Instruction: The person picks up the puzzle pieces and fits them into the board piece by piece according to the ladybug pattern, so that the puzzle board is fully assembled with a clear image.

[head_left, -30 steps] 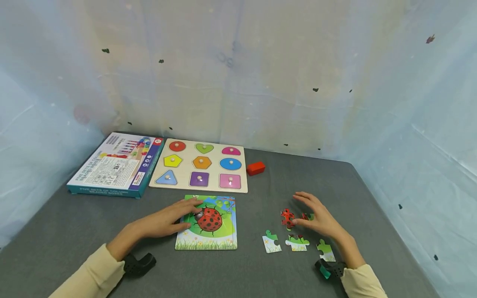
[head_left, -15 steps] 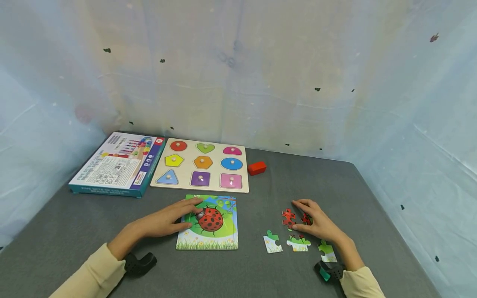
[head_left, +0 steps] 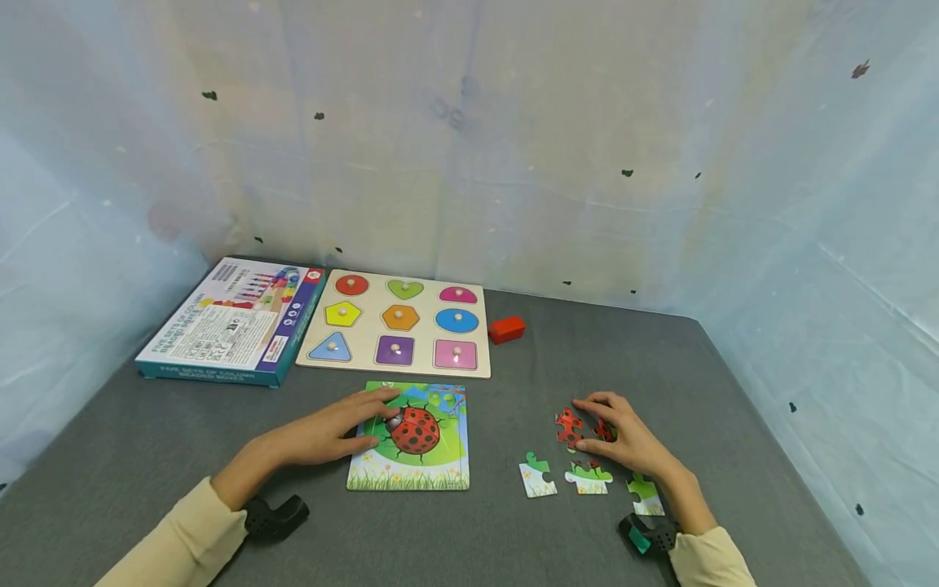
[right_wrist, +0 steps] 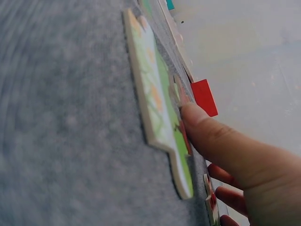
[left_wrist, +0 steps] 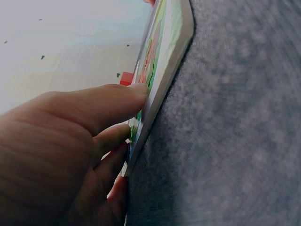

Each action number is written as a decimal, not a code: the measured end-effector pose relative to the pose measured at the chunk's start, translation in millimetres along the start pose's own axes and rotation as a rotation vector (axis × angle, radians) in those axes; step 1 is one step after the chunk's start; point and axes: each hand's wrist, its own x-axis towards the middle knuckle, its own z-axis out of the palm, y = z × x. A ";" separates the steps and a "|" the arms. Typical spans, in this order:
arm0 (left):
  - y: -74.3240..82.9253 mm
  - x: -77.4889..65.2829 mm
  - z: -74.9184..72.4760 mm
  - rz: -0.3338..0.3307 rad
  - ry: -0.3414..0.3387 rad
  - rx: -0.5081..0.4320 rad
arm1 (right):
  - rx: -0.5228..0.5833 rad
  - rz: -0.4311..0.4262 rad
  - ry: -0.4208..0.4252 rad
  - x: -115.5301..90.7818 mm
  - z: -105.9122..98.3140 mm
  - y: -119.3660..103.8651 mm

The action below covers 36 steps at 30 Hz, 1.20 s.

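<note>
1. A person's right-hand grip (head_left: 626, 432) reaches in above the right half of the table (head_left: 623, 350), thumb and forefinger curved and partly parted at opposite ends of a red spotted piece (head_left: 567, 425) that lies flat on the cloth; whether they press on its edges cannot be told.

2. The step in hand appears to be picking up that piece. The next move, by this pose, calls for thumb and forefinger to close on its thin edges and lift straight up, without nudging its neighbors.

3. Beneath the curled fingers, a second red piece (head_left: 605, 429) is partly hidden. Nearer the table's near edge lie a left grassy piece (head_left: 539, 477), a middle grassy piece (head_left: 588, 479) and, close to the wrist, a right grassy piece (head_left: 646, 496), all apart.

4. Well to the left, the left-hand grip (head_left: 333, 432) rests loosely, fingers extended and spread, on the left side of a ladybird board (head_left: 433, 456), grasping nothing and seemingly steadying it.

5. Along the table's far edge stands the backdrop: a teal-sided box (head_left: 227, 326) at the far left corner, a shape board (head_left: 372, 316) just beside it with knobbed shapes seated, and a red block (head_left: 507, 329) by the board's right edge. Pale sheeting (head_left: 469, 163) hangs behind.
</note>
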 end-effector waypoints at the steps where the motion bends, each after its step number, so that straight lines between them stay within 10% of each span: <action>1: -0.3 -0.1 0.0 -0.003 -0.002 -0.001 | -0.002 -0.002 0.003 -0.1 0.2 0.3; 36: -1.4 0.0 -0.1 -0.006 -0.002 0.000 | 0.028 0.014 0.050 8.1 10.1 -11.0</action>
